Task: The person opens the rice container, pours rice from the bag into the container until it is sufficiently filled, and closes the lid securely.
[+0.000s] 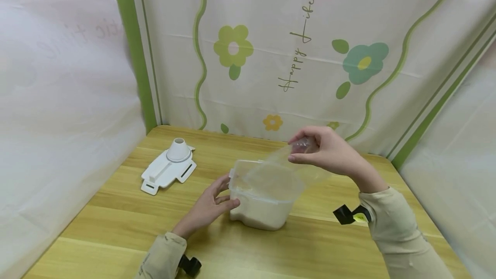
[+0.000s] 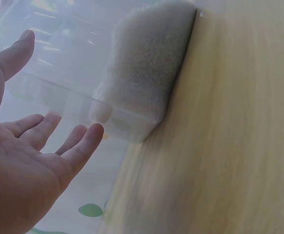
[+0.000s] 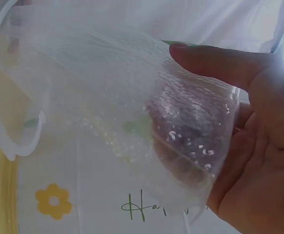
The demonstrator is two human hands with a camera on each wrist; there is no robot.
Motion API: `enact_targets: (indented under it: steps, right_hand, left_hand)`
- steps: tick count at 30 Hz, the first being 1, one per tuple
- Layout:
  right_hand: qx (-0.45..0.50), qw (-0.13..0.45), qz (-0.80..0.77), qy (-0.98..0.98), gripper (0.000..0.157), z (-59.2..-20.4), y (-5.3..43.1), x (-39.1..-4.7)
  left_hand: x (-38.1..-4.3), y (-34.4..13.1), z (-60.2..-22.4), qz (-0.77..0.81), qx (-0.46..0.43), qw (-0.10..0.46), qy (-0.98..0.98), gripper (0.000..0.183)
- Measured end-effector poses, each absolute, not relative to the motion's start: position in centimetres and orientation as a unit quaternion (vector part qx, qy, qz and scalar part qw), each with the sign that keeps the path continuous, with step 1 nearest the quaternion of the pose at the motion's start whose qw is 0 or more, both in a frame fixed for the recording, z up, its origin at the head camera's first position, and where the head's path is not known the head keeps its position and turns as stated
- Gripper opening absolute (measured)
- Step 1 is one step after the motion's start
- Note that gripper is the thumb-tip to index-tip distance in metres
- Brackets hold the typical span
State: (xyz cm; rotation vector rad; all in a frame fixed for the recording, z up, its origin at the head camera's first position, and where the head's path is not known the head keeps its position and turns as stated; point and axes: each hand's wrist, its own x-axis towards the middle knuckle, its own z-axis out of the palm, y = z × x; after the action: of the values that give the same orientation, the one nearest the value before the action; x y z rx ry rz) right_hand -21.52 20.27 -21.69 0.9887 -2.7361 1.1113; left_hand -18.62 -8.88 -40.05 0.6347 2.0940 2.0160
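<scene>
A clear plastic container (image 1: 260,213) stands on the table, part-filled with white, rice-like grains (image 2: 149,53). At its left side is my left hand (image 1: 211,203), fingers spread and thumb near the front wall. The left wrist view shows that hand's loosely extended fingers (image 2: 85,151) beside the clear wall. Above the container's right rim, my right hand (image 1: 323,152) grips the upper end of a clear, crinkled plastic bag (image 3: 117,92). The bag slants down to the left, its lower part over or inside the container. Some right fingers show through the bag.
A white lid (image 1: 166,170) with a cone-shaped spout (image 1: 179,150) lies on the wooden table (image 1: 116,227), left of the container. A printed curtain (image 1: 263,106) hangs behind the table, with pale sheets at both sides.
</scene>
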Motion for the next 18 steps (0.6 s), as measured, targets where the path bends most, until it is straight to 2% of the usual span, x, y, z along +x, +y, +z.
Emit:
enact_targets:
  steps: [9, 18]
  right_hand:
    - [0.265, 0.031, 0.418, -0.868, 0.028, -21.6, 21.5, -19.4]
    - [0.21, 0.025, 0.484, -0.849, 0.032, -24.7, 24.0, -20.0]
  left_hand:
    - [-18.5, -8.9, -40.1, 0.677, 0.209, 0.086, 0.7, 0.068]
    - [-18.6, -9.0, -40.1, 0.67, 0.203, 0.089, 0.708, 0.069]
